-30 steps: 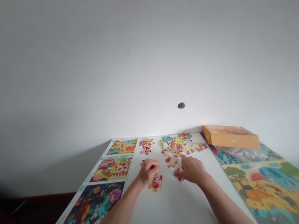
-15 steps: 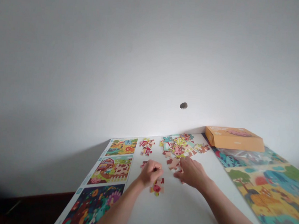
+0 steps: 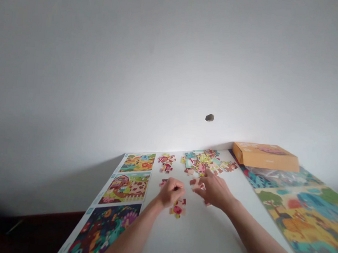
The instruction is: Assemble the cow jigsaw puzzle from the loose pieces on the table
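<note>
My left hand (image 3: 171,192) is curled into a fist above the white tabletop; whatever lies inside it, if anything, is hidden. Just below it sits a joined bit of puzzle (image 3: 178,208) with a pink snout, and a pink puzzle piece (image 3: 163,183) shows at its left side. My right hand (image 3: 215,188) hovers palm down with thumb and fingers apart, at the near edge of a heap of jigsaw pieces (image 3: 204,159). Brown-spotted pieces (image 3: 194,182) lie by its fingertips, partly covered; I cannot tell whether it touches them.
Red barn pieces (image 3: 166,163) lie joined near the wall. On the left is a sheet of printed pictures (image 3: 129,187). An orange box (image 3: 267,157) stands back right, with a clear plastic bag (image 3: 282,176) before it and a large printed picture (image 3: 308,219) nearer me.
My right hand has shifted slightly away from me toward the heap, its thumb and fingers spreading wider. My left fist stays almost in place. The view has tilted slightly.
</note>
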`<move>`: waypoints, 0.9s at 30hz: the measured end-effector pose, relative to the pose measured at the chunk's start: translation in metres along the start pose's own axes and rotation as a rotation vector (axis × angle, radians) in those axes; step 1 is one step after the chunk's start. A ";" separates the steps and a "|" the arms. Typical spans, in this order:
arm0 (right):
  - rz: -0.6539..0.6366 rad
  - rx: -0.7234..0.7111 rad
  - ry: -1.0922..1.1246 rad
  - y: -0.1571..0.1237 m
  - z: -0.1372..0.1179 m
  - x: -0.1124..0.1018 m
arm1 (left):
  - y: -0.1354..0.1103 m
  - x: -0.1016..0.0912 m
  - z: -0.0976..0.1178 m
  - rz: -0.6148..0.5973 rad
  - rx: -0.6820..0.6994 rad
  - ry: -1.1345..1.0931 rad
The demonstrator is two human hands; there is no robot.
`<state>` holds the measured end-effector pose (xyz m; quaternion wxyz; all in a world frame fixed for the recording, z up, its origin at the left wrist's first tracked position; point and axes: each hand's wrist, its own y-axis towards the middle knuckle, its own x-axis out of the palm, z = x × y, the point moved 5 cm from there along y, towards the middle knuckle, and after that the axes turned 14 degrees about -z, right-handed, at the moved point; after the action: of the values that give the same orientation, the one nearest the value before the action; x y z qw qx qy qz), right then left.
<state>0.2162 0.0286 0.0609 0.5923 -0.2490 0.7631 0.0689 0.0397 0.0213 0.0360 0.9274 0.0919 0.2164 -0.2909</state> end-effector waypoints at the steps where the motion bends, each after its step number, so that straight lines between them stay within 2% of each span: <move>1: 0.021 -0.004 -0.004 0.000 0.000 -0.001 | 0.000 0.000 0.000 -0.001 0.000 0.001; 6: 0.083 -0.043 0.013 0.003 -0.002 -0.001 | 0.000 0.000 -0.001 -0.006 0.001 0.005; 10: 0.141 -0.154 -0.006 0.009 -0.011 0.000 | 0.001 0.000 -0.005 -0.005 -0.001 -0.005; 13: 0.114 -0.225 -0.014 0.016 -0.016 0.006 | 0.001 0.000 -0.007 0.010 -0.005 -0.013; 19: 0.172 -0.216 0.043 0.023 -0.013 0.011 | 0.000 -0.001 -0.003 0.023 -0.003 -0.014; 24: 0.092 -0.309 0.081 0.017 -0.018 0.010 | -0.001 -0.002 -0.003 0.036 -0.002 -0.010; 27: 0.088 -0.348 0.076 0.010 -0.017 0.004 | -0.002 -0.004 -0.001 0.066 0.017 0.022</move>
<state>0.1955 0.0294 0.0603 0.5075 -0.3166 0.7717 0.2162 0.0348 0.0219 0.0364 0.9333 0.1098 0.2209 -0.2610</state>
